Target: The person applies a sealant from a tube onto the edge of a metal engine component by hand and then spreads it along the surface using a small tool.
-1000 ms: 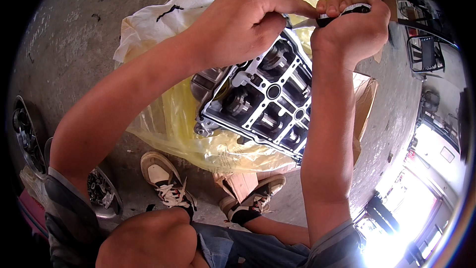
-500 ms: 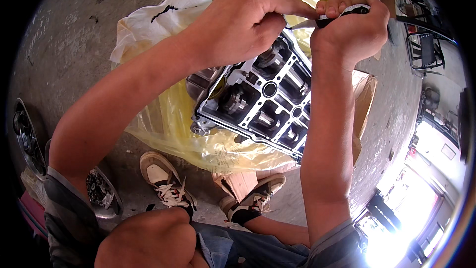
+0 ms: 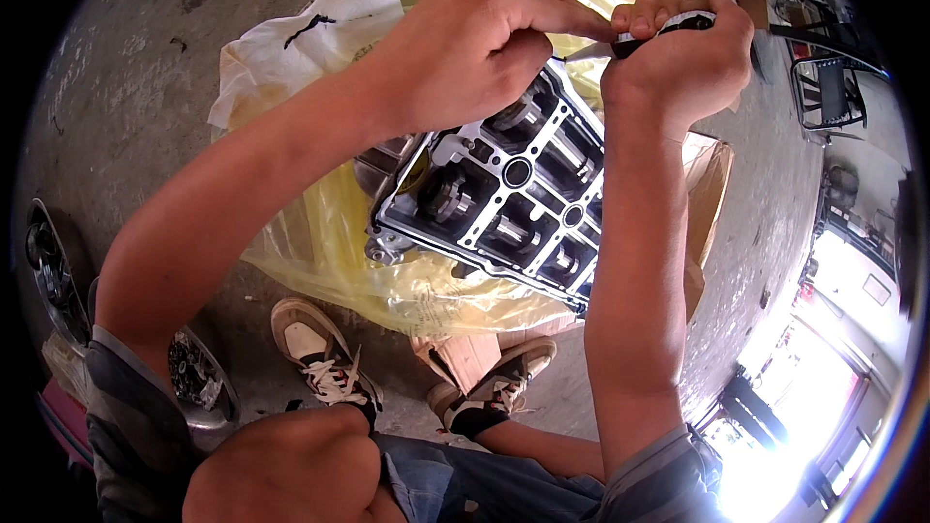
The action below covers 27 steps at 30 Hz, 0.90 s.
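Note:
My right hand is wrapped round a black and white sealant tube with a pale cone nozzle. The nozzle points left, its tip at the far edge of an engine's cylinder head. With its fingers apart, my left hand hovers over that far corner, the index fingertip touching the tube beside the nozzle. Shafts with lobes show in the openings of the silvery head, and a dark line runs along its rim. My right forearm hides the head's right end.
Yellow plastic sheeting and a white cloth with a black smear lie under and beside the head. Cardboard shows at the right. Metal trays of parts stand at the lower left. A chair is at the far right.
The head, sheeting and both hands sit slightly further left in the picture. My grip on the sealant tube and the left index finger's touch look the same.

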{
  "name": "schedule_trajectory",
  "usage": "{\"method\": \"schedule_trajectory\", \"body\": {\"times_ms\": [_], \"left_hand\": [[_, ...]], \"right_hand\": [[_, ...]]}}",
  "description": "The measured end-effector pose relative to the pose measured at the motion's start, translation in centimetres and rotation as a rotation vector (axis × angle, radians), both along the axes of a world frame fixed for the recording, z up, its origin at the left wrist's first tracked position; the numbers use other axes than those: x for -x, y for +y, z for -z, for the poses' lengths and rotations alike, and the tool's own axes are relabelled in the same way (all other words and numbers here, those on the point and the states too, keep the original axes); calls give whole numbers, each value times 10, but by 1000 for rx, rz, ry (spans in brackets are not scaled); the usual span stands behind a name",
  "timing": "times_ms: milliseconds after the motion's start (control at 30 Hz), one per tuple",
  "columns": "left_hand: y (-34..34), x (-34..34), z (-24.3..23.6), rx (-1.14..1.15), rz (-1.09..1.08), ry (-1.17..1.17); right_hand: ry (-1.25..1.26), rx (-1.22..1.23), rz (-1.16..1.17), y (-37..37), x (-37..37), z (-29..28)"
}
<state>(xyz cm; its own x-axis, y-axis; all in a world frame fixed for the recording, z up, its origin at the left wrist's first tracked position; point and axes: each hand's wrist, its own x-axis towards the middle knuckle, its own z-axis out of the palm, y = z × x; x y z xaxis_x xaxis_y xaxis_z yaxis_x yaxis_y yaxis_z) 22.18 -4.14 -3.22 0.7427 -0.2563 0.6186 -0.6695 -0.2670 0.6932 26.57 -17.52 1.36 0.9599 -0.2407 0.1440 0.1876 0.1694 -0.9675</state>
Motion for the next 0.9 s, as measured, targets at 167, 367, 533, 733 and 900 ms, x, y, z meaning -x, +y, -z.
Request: {"method": "schedule_trajectory", "body": {"times_ms": [167,367,533,733,900], "left_hand": [[-3,1,0,-21,-4,38],[-3,1,-3,-42,-9,32],[-7,0,-1,-39,-12,18],[-7,-4,2,-51,36,40],[-9,-4,5,-30,75,36]], "right_hand": [[0,39,46,0,2,-1],[-8,11,-19,-7,-1,1],[11,8,36,-6,2,0],[1,16,20,-11,2,2],[1,19,44,-11,4,1]]}}
